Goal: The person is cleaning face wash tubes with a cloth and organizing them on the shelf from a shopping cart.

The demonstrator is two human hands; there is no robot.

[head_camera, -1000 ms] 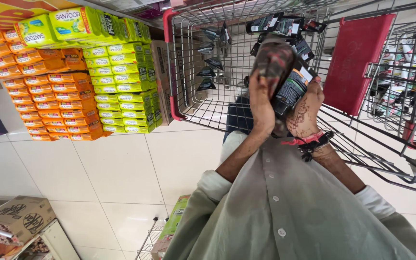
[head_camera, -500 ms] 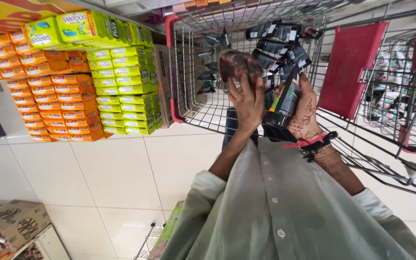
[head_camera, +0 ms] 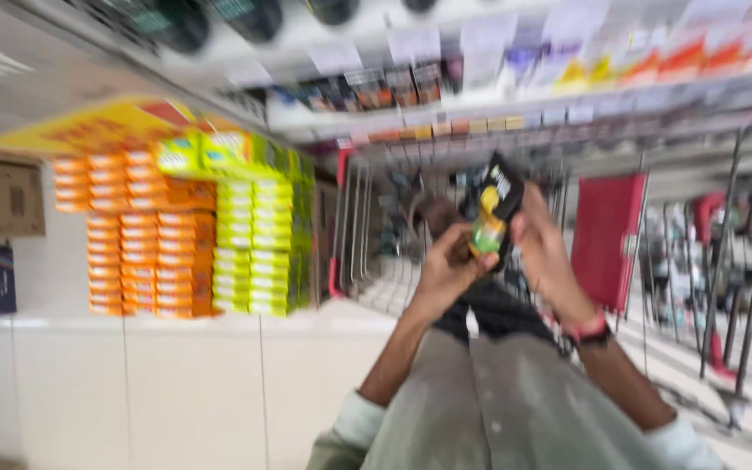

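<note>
Both of my hands are raised in front of me over a wire shopping cart (head_camera: 360,228). Between them is a black packet (head_camera: 495,211) with yellow and green print, held upright. My left hand (head_camera: 443,271) grips its lower edge from the left. From the right, my right hand (head_camera: 547,254), with a red and black band at the wrist, holds the packet's side. More dark packets lie blurred in the cart behind my hands. The whole view is motion-blurred.
A stack of orange boxes (head_camera: 139,235) and green boxes (head_camera: 258,248) stands at the left on the white tiled floor (head_camera: 176,383). The cart's red flap (head_camera: 607,228) is to the right. A product shelf (head_camera: 515,87) runs above. A cardboard box (head_camera: 6,198) sits far left.
The view has swung upward and blurred, bringing the shelf into sight. My hands have turned the packet upright, showing its yellow and green face, and my left hand has dropped to its lower edge.
</note>
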